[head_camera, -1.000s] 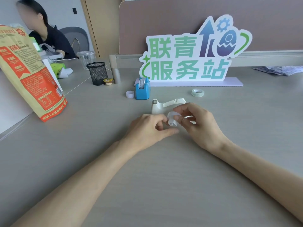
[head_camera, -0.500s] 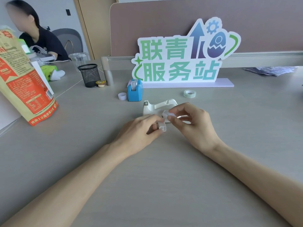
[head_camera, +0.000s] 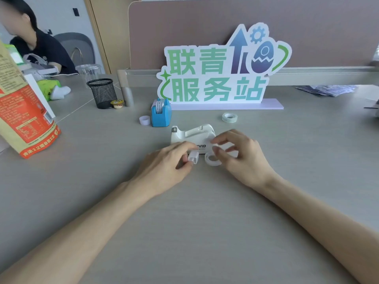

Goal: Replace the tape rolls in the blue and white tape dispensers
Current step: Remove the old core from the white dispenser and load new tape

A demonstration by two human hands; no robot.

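White dispenser (head_camera: 192, 136) is sitting on the desk (head_camera: 184, 222), just behind both hands. The left grip (head_camera: 164, 167) is clamping a small white hub (head_camera: 193, 157) between thumb and fingers. The right grip (head_camera: 244, 158) is resting apart, holding nothing, its fingertips just beside a tape ring (head_camera: 212, 160) lying on the desk. Farther back, the blue dispenser (head_camera: 161, 116) is carrying tape, and a spare roll (head_camera: 229, 117) is lying to its right.

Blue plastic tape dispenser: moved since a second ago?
No. The blue plastic tape dispenser still stands at the left end of the green-lettered white sign.
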